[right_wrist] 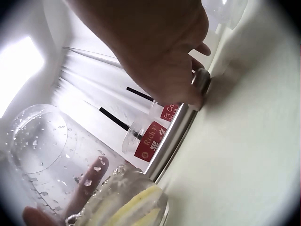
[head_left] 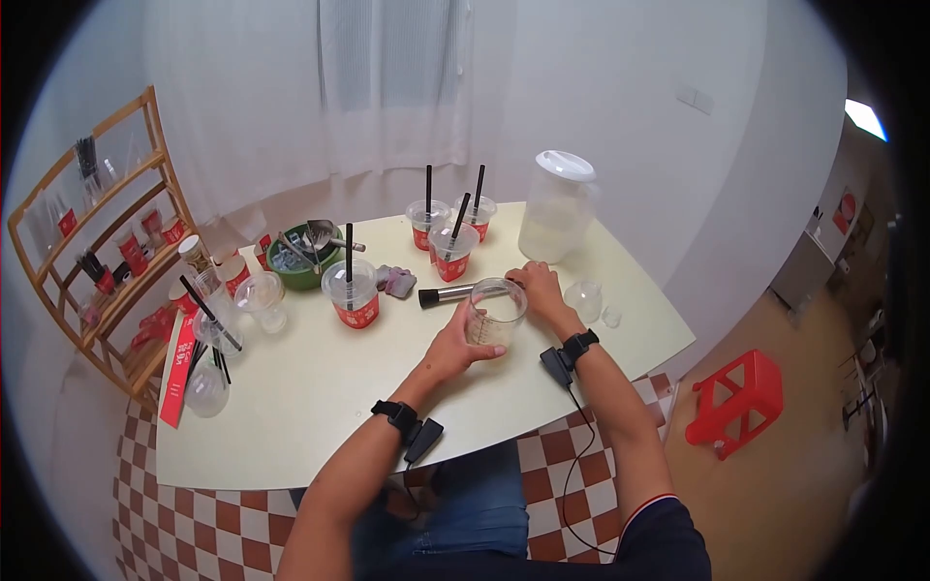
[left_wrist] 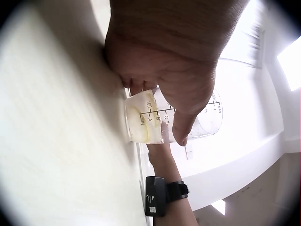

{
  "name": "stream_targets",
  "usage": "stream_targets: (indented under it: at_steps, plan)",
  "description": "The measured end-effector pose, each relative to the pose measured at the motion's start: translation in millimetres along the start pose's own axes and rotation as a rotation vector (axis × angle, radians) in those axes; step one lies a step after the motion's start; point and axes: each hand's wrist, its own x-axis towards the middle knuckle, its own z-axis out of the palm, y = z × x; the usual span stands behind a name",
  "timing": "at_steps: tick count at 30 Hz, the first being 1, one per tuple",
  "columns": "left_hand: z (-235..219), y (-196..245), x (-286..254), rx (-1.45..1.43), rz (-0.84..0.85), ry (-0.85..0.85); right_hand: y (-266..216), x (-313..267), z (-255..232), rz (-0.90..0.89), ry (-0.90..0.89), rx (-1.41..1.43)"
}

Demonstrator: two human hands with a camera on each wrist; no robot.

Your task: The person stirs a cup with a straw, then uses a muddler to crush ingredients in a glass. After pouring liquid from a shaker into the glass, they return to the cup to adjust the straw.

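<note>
My left hand grips a clear measuring cup with black scale marks, thumb on the near side. Yellow lemon slices sit in its lower part, and droplets cling to the inner wall in the right wrist view. Beyond the cup lies a metal muddler with a black head pointing left. The thumb and fingers of my right hand pinch the muddler's plain end, close over the tabletop. Part of the shaft is hidden behind the cup in the head view.
Several lidded cups with black straws, one of them a red-labelled cup, stand beyond my hands. A white-lidded pitcher is at the back right. Clear lids lie right of my hand. A green bowl of utensils stands at left.
</note>
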Motion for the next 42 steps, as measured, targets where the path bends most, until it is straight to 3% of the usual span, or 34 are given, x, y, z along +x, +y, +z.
stream_targets:
  at_steps: [4,7,11,14,19,21,24,27,30,33,36,39,42]
  plan:
    - [2,-5,-1,0.056,0.068,0.155,-11,-6,-4,0.045,0.330,0.153]
    - [2,-3,-3,0.109,0.104,0.220,-8,-23,-31,-0.053,0.621,0.278]
    - [1,18,-8,0.243,0.054,0.254,44,-72,-57,0.186,0.769,0.150]
    - [3,21,-7,0.202,-0.035,0.238,96,-107,-57,0.536,0.593,0.160]
    - [6,10,8,0.255,-0.100,0.213,132,-133,-38,0.396,0.576,0.210]
    - [9,9,14,0.310,-0.132,0.232,111,-126,-53,0.356,0.603,0.156]
    - [19,20,20,0.350,-0.153,0.199,96,-97,-61,0.340,0.470,0.306]
    - [28,15,29,0.308,-0.126,0.217,76,-73,-61,0.320,0.368,0.098]
    - [32,14,32,0.271,-0.099,0.212,86,-54,-52,0.335,0.268,0.140]
    - [31,11,34,0.244,-0.086,0.202,78,-37,-60,0.345,0.388,0.323]
    - [29,7,37,0.249,-0.086,0.197,43,-24,-99,0.259,0.400,0.833]
    - [33,10,38,0.265,-0.106,0.220,-13,-11,-129,0.109,0.250,0.890]
    - [31,-6,44,0.166,-0.011,0.216,-42,4,-140,-0.011,0.044,0.678]
